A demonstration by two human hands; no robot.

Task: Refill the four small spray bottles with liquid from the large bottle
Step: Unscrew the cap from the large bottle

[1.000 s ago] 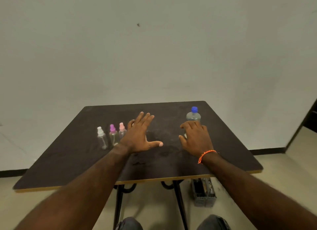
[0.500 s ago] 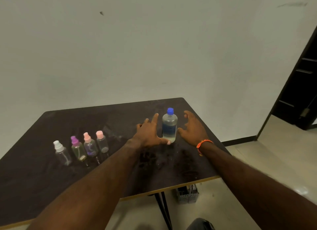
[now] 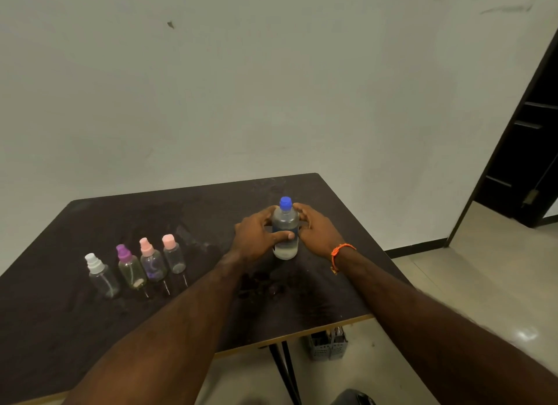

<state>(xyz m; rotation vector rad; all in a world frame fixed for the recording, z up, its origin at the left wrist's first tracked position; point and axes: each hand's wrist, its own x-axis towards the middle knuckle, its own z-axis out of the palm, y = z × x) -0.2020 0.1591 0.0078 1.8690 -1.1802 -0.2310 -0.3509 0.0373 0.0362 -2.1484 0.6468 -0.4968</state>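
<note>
Two hands are closing on the large bottle, which is standing upright toward the right half of the desk, nearer the far edge than the near one. Our left hand is wrapping its body: the thumb is lying across the front of the label and the fingers are curling round the far side. Our right hand is cupping the opposite side, its fingers curving round the shoulder just below the blue cap; whether they are pressing firmly or only touching, we cannot tell. The cap is seated, so we are judging the step in hand to be steadying the bottle for uncapping.

To do this well, we are advising a firm left-hand hold low on the body without squeezing, since a soft wall may push liquid out once the cap is loose. The right hand should be shifting up to pinch the cap, turning while the base is resting on the desk.

Outward to the left, the four small spray bottles are standing in a row, well apart from the hands, all with their tops fitted. An orange wristband is circling the right wrist.
</note>
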